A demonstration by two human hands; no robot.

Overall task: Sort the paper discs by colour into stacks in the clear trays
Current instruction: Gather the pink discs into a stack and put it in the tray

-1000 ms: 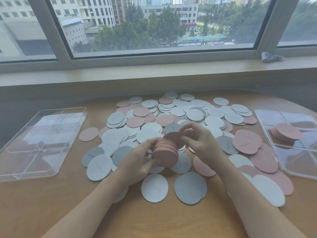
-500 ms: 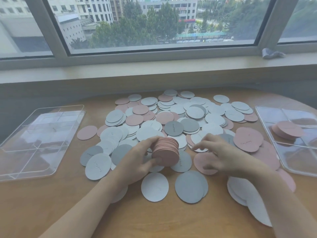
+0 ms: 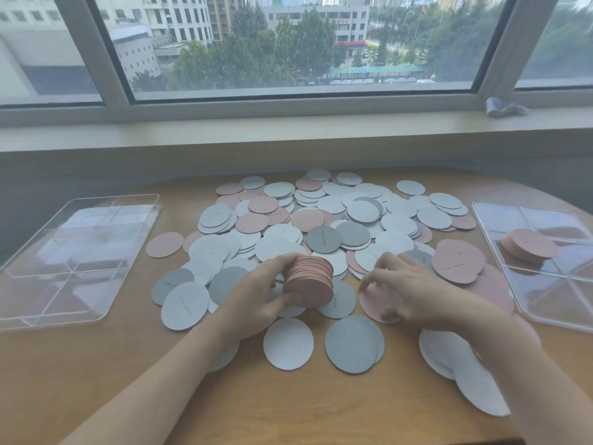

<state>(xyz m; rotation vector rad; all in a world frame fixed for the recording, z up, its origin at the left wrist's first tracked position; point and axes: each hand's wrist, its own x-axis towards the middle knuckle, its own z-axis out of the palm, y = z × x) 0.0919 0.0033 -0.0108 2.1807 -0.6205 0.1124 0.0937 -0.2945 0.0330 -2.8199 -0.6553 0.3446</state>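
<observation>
The right hand (image 3: 414, 290) pinches a pink disc (image 3: 373, 303) lying just right of the left hand (image 3: 260, 297), which grips the pink stack (image 3: 309, 285).

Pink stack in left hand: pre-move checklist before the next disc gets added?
1. Left hand grips the pink stack: ok.
2. Stack edges aligned: ok, slight fanning.
3. Right hand fingers on the loose pink disc: ok.
4. Disc lifted clear of the table: not ok.
5. Disc colour matches stack: ok.
6. Right tray holds pink discs already: ok.
</observation>
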